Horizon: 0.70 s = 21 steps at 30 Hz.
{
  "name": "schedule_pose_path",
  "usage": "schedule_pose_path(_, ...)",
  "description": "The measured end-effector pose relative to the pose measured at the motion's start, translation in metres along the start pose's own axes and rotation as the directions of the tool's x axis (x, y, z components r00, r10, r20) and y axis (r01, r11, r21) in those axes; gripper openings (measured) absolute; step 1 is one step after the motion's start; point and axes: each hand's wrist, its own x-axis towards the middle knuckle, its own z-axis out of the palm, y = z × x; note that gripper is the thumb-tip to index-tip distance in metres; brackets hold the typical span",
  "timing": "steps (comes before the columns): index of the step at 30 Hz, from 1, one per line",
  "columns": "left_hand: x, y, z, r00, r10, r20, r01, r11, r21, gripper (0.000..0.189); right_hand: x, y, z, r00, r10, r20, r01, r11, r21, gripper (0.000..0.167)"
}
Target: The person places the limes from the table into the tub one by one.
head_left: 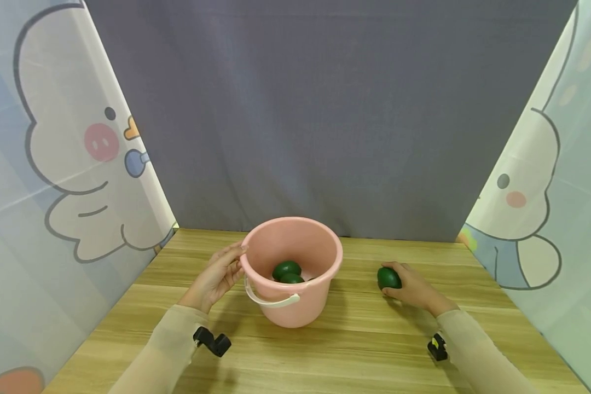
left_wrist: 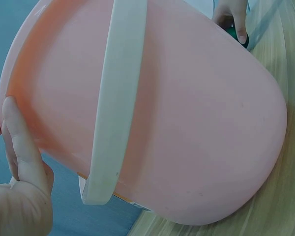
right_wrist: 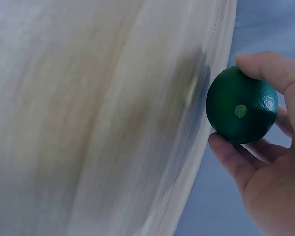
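Note:
A pink bucket [head_left: 300,306] with a white handle [head_left: 271,302] stands on the table. Inside it lie dark green oval fruits [head_left: 287,269], partly hidden by the front rim. My left hand [head_left: 218,280] holds the bucket's left rim; in the left wrist view its fingers [left_wrist: 22,142] lie along the outer wall, with a fingertip across the rim. To the right of the bucket, my right hand [head_left: 411,287] grips another dark green fruit [head_left: 389,278] low over the table. The right wrist view shows this smooth fruit [right_wrist: 241,105] between thumb and fingers, its pale green stem end facing the camera.
The wooden table [head_left: 364,350] reaches back to a grey curtain [head_left: 305,120]. Cloths with cartoon figures hang at the left [head_left: 74,137] and right [head_left: 532,191]. A black camera mount [head_left: 212,341] sits on the left wrist, another mount [head_left: 438,347] on the right.

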Motion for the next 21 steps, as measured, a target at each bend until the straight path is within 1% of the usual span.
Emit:
schedule_pose_path(5,0.0003,0.0004,0.0011,1.000,-0.003,-0.004,0.003,1.000,-0.003,0.052,-0.0011,-0.0003,-0.0018,1.000,-0.001,-0.002,0.001,1.000,0.005,0.066)
schedule_pose_path(14,0.0009,0.0009,0.0003,1.000,-0.003,-0.005,0.003,1.000,-0.008,0.051,-0.0009,-0.0045,-0.0055,0.999,-0.031,-0.038,0.030,1.000,-0.005,0.063)
schedule_pose_path(21,0.0001,0.0013,0.0008,1.000,-0.005,-0.005,0.005,1.000,0.001,0.048,-0.0009,-0.0077,-0.0054,0.996,-0.039,-0.078,0.040,0.999,0.010,0.062)
